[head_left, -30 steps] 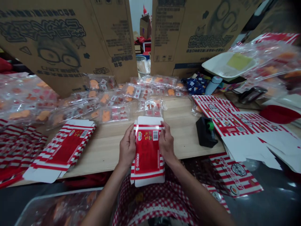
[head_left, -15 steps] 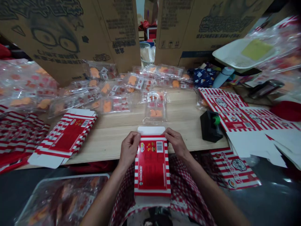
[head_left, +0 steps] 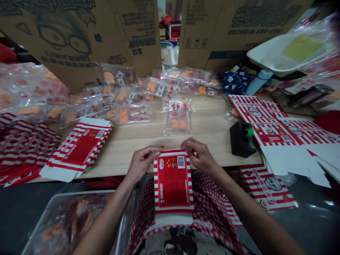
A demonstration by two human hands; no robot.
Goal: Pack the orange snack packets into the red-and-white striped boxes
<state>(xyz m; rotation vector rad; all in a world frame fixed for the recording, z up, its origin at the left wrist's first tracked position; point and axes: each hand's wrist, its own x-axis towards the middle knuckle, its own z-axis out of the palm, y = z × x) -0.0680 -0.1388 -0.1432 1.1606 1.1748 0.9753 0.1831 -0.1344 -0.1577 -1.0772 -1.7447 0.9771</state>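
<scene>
A red-and-white striped cardboard box (head_left: 174,186) lies in front of me, printed panel up. Its near end, with a white flap, reaches over my checked apron. My left hand (head_left: 145,159) grips its far left corner, with thumb and fingers bent over the far edge. At the far right corner, my right hand (head_left: 199,154) holds the box with curled fingers. The far flap is out of sight. Beyond my hands lies a clear packet (head_left: 177,117) with orange and red pieces.
Flattened striped boxes (head_left: 78,147) are stacked at left, printed sheets (head_left: 273,124) at right. A black tape dispenser (head_left: 241,140) stands on the wooden table (head_left: 212,120). More packets line the back before large cartons (head_left: 132,39). A plastic tub (head_left: 71,219) sits low at left.
The white flap at the box's far end no longer shows. Both hands' fingers have moved inward over that far edge. My view has shifted slightly.
</scene>
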